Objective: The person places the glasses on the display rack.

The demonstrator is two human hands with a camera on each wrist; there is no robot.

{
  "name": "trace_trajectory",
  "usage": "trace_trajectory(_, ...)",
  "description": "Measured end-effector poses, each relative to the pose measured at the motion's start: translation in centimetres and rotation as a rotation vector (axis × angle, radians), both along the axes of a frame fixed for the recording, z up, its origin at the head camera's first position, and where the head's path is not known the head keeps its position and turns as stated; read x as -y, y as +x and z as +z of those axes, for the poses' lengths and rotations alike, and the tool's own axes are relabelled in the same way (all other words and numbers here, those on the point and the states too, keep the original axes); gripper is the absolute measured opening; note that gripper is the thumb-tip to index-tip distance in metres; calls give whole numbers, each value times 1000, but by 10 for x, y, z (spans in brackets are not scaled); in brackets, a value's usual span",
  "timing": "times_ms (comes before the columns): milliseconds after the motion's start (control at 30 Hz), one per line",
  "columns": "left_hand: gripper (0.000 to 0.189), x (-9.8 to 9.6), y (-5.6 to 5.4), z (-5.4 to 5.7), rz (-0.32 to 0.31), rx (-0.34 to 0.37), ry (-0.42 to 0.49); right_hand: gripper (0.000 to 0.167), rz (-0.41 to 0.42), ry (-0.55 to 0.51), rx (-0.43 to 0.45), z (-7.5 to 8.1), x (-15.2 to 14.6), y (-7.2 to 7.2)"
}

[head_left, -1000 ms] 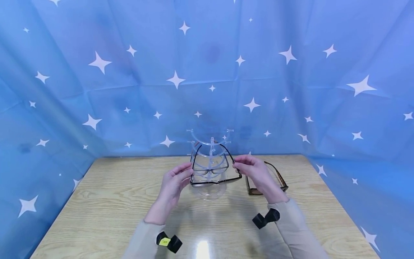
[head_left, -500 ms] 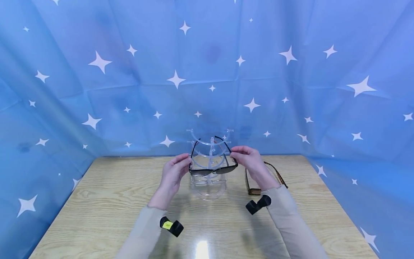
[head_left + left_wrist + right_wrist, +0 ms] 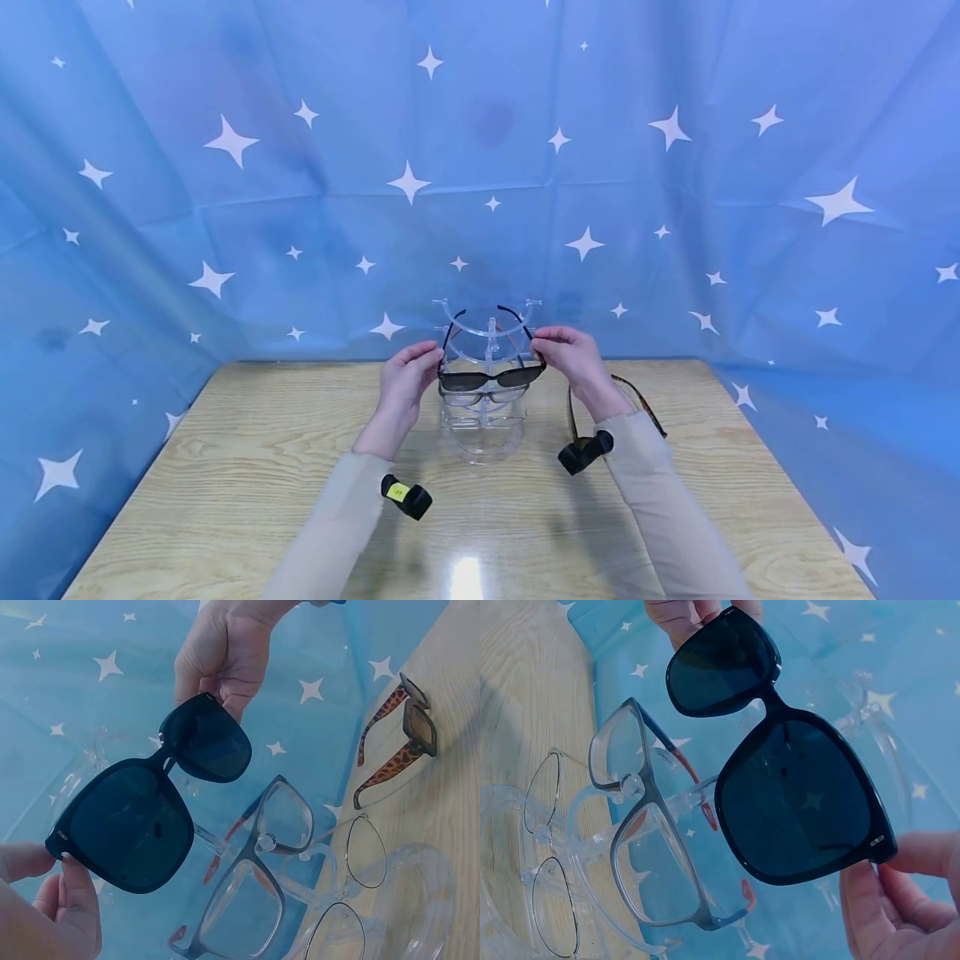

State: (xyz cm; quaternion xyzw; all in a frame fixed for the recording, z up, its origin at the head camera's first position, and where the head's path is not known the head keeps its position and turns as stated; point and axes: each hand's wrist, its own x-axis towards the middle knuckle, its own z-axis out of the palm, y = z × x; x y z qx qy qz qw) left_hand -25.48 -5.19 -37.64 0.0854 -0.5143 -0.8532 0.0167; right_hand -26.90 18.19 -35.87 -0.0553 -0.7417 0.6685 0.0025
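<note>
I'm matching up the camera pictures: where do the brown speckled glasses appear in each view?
Head: speckled glasses on the table, right of the clear stand, partly hidden by the right sleeve.
Left wrist: upper right.
Right wrist: not in the picture.
Shared landmark: black sunglasses held by left hand and right hand.

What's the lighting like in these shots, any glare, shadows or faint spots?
Head view: a bright glare patch on the table at bottom centre, soft shadows beside both sleeves; left wrist view: dim, bluish, the clear stand faint against the wood; right wrist view: similarly dim, faint marks in the sunglasses, reflections or see-through, unclear which.
</note>
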Motion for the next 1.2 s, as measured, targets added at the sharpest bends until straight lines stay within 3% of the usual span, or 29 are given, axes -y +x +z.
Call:
trace_trajectory(367,13,0,-15,-5,22,25,3,27,-29,-16,37,-2,3,-12)
trace_trajectory(1200,12,-1,-23,-3,10,60,-45,24,-50,-41,35,-7,3,-17)
